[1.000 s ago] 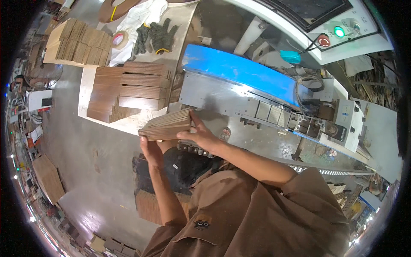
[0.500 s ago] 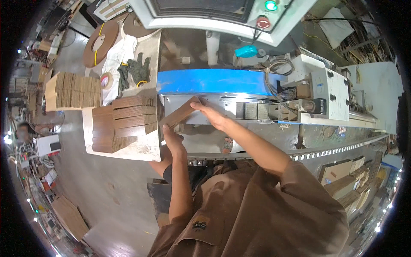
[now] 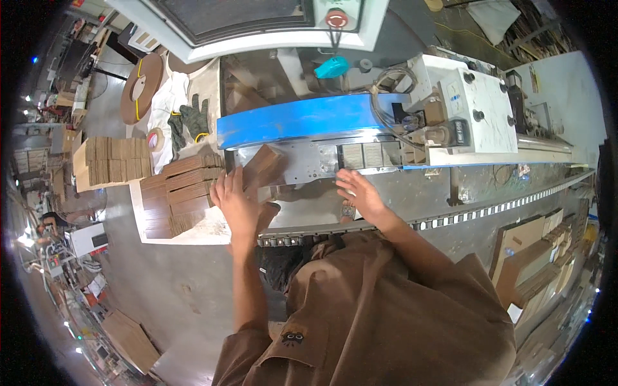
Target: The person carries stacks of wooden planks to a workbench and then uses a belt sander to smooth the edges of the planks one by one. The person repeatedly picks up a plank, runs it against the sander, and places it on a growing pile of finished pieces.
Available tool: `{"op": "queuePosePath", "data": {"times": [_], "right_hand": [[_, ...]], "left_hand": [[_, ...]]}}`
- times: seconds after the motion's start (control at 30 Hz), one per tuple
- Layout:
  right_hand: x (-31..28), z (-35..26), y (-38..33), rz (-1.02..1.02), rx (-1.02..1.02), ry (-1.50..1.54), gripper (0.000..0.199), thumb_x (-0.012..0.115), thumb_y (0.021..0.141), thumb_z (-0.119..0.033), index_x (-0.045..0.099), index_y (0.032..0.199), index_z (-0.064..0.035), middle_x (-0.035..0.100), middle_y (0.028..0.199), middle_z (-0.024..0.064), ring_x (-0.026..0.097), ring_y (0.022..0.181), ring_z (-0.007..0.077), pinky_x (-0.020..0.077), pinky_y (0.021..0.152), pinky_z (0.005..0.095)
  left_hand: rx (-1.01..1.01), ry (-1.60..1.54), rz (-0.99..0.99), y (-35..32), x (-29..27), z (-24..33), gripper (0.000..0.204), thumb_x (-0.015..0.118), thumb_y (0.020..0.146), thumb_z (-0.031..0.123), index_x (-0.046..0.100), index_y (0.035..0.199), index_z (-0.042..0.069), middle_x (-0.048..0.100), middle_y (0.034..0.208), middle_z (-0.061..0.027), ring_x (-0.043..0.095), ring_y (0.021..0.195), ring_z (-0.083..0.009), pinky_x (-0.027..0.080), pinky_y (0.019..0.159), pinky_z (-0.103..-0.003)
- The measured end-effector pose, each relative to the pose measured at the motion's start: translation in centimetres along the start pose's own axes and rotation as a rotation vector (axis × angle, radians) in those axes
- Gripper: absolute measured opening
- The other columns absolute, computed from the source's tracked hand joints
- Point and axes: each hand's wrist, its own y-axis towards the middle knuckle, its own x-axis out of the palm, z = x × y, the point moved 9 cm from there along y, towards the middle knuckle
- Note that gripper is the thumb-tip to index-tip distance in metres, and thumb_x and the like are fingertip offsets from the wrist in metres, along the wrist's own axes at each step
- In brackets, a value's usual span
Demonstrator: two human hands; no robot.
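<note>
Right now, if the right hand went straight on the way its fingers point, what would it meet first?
Probably the machine's grey metal bed, up and left of the right hand. From this single view I can't tell the height, so it might pass above the bed.

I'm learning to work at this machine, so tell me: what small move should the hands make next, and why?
Probably bring the right hand to the brown wooden bundle and straighten it: the bundle lies slanted on the metal bed, and that hand looks open and empty, while the left hand is by the brown stack.
</note>
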Motion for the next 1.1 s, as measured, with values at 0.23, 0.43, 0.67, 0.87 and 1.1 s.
{"op": "queuePosePath", "data": {"times": [0.23,0.43,0.67,0.87,1.1], "right_hand": [[-6.3,-1.0,-3.2,0.141,-0.128,0.189,0.059,0.052,0.103,-0.043,0.044,0.146,-0.0022,0.051,0.146,0.0131,0.049,0.135,0.0279,0.0375,0.116,0.042],[-8.2,0.5,-2.2,0.192,-0.063,0.275,0.056,0.054,0.103,-0.04,0.045,0.146,-0.0041,0.052,0.146,0.0113,0.054,0.128,0.0269,0.0414,0.112,0.0423],[-6.3,-2.3,2.5,0.19,-0.121,0.392,0.055,0.058,0.102,-0.028,0.04,0.148,-0.0046,0.05,0.143,0.0109,0.057,0.126,0.0283,0.0461,0.109,0.0404],[-7.1,-2.9,3.9,0.196,-0.181,0.625,0.064,0.064,0.097,-0.024,0.036,0.153,-0.008,0.05,0.139,0.0024,0.057,0.126,0.0235,0.0439,0.11,0.0381],[-5.7,-4.2,2.0,0.223,-0.188,0.677,0.068,0.061,0.095,-0.016,0.035,0.157,-0.0132,0.049,0.138,-0.0004,0.051,0.13,0.0217,0.0405,0.112,0.0385]], "left_hand": [[0.117,0.05,0.147,0.9,-2.3,6.1,0.048,0.076,0.079,0.014,0.066,0.126,0.013,0.058,0.125,-0.0068,0.051,0.12,-0.0334,0.033,0.105,-0.05],[0.325,-0.157,0.012,0.5,8.3,16.4,0.047,0.075,0.084,0.023,0.066,0.129,0.018,0.059,0.12,-0.008,0.053,0.113,-0.0314,0.038,0.096,-0.049],[0.445,-0.254,0.082,1.8,17.6,20.5,0.027,0.071,0.091,0.026,0.075,0.117,0.021,0.069,0.114,0.0028,0.06,0.105,-0.0245,0.039,0.1,-0.046],[0.524,-0.211,0.057,1.3,18.9,18.8,0.03,0.067,0.091,0.018,0.076,0.118,0.024,0.068,0.13,0.0096,0.061,0.103,-0.0212,0.037,0.101,-0.045],[0.534,-0.238,-0.031,1.5,18.8,18.3,0.039,0.061,0.091,0.008,0.074,0.124,0.026,0.07,0.131,0.0096,0.061,0.103,-0.02,0.03,0.105,-0.045]]}}
